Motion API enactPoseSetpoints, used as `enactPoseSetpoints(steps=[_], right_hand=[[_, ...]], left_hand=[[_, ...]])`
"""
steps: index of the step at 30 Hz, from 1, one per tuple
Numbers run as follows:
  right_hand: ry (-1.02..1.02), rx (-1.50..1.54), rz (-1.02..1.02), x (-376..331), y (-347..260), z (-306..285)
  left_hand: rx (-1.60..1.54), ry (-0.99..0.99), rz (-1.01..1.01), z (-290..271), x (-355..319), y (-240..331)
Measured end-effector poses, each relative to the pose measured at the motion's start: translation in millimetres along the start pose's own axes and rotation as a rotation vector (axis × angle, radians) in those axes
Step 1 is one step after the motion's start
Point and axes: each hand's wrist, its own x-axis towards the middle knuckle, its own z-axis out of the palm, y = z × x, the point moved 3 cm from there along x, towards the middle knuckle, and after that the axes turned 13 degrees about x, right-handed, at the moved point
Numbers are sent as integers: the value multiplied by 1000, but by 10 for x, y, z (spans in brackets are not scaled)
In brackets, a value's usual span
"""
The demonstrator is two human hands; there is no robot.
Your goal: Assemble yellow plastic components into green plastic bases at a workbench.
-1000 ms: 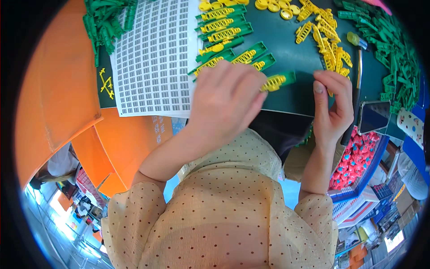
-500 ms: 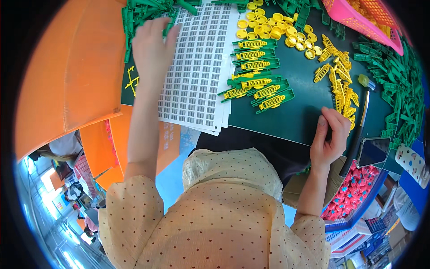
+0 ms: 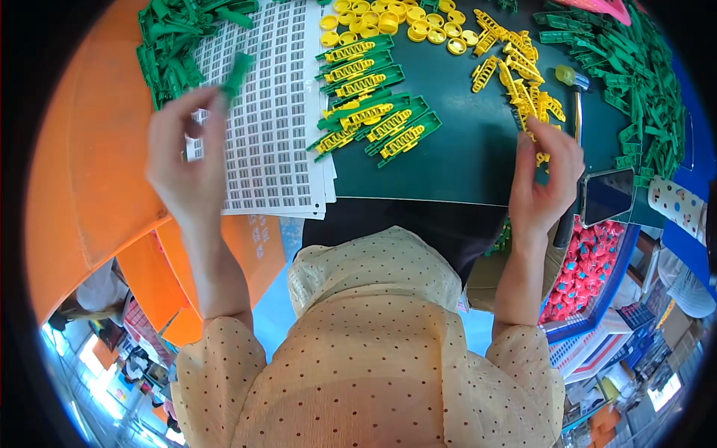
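Note:
My left hand [image 3: 187, 153] is closed, pinching a narrow green plastic part [image 3: 237, 76] above the printed white sheets [image 3: 272, 123]. A heap of similar green parts [image 3: 168, 52] lies just beyond it. My right hand [image 3: 547, 175] is at the near end of a pile of yellow slotted plastic pieces [image 3: 520, 63]. Its thumb and index finger are bent together against the pile; what lies between the tips is not clear. Between my hands, several green parts with yellow slotted pieces set in them [image 3: 366, 89] lie in a slanting column.
Yellow round caps [image 3: 366, 22] are grouped at the far middle. A hammer [image 3: 577, 112] and a phone [image 3: 609, 196] lie right of my right hand, beside a large green heap [image 3: 646, 97]. Orange board [image 3: 97, 127] borders the left. Red wrapped items [image 3: 586, 272] fill a crate at lower right.
My left hand has come back from the far green heap with a green part in its fingers. My right hand has moved from the table's near edge to the yellow pile. The view has shifted.

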Motion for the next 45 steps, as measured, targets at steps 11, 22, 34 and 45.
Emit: enactPoseSetpoints(steps=[11, 22, 34, 45], right_hand=[[-131, -371, -21, 319, 110, 291], [-143, 1251, 493, -128, -316, 121], [-368, 586, 180, -199, -478, 41], [-445, 513, 183, -252, -469, -3]], left_hand=[[-256, -298, 531, 556, -665, 1255], [-712, -491, 155, 519, -538, 1237], [-639, -305, 423, 429, -656, 1105], [-475, -278, 505, 452, -843, 1090]])
